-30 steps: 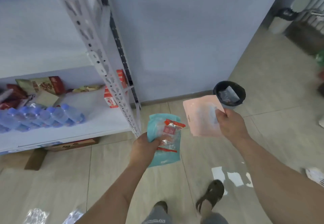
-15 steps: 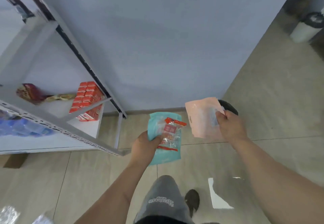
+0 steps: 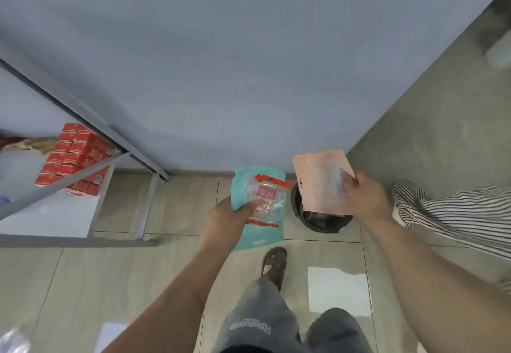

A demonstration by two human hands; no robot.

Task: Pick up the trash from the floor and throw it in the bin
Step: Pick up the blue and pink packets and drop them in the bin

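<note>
My left hand (image 3: pixel 226 218) grips a teal pouch (image 3: pixel 260 238) together with a clear wrapper with red print (image 3: pixel 269 200) on top of it. My right hand (image 3: pixel 362 199) holds a pale pink pouch (image 3: pixel 318 184) by its right edge, directly over the black bin (image 3: pixel 320 222). The bin stands on the floor against the wall, lined with a dark bag, and the pink pouch hides most of its opening. The teal pouch hangs just left of the bin.
A grey metal shelf rack (image 3: pixel 130 156) with red boxes (image 3: pixel 74 159) stands at the left. A striped cloth (image 3: pixel 456 211) lies on the floor right of the bin. A white paper (image 3: pixel 337 291) lies by my feet, and clear plastic (image 3: pixel 13 339) at bottom left.
I have walked toward the bin, which now sits right under my hands. Both hands keep their pouches. The shelf rack has slid to the left of view.
</note>
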